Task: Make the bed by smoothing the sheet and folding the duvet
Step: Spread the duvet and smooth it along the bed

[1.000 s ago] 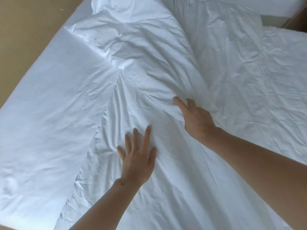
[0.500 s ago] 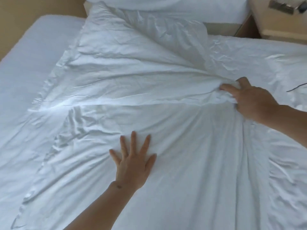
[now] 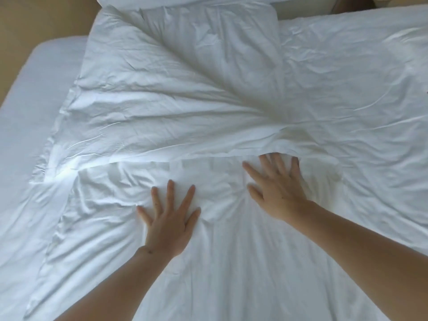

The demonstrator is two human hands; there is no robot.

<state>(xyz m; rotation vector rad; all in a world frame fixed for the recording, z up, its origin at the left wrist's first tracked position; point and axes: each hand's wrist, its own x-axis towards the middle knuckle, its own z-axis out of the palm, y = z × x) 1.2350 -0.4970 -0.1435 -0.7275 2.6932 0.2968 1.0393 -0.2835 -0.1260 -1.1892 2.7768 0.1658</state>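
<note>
Judging from the head view, the only one given, the job looks roughly midway. The duvet (image 3: 180, 107) lies across the bed (image 3: 41, 72) with one fold made: its upper layer ends in an edge that runs across the middle of the picture, over the layer nearer the person. That fold is not tidy — creases fan out from a bunched spot near the right hand, and the near layer is rumpled around both hands. More smoothing seems due, and likely further folding.

The left hand (image 3: 169, 224) lies flat on the near layer, fingers straight and spread, pressing and gripping nothing. The right hand (image 3: 276, 188) also lies flat with fingers spread, holding nothing; its fingertips (image 3: 281, 159) reach the fold's edge, and whether they slip under it I cannot tell.

The sheet (image 3: 25, 117) shows bare along the left side of the bed and looks fairly smooth there; under the duvet its state is hidden.

White on white makes the layers hard to part — on the right I cannot say where duvet ends and sheet begins. A pillow (image 3: 162, 0) is cut off at the top edge. The bed's near end and right side fall outside the picture, as do the person's arms past the forearm. Beige floor (image 3: 34, 17) shows at top left.
</note>
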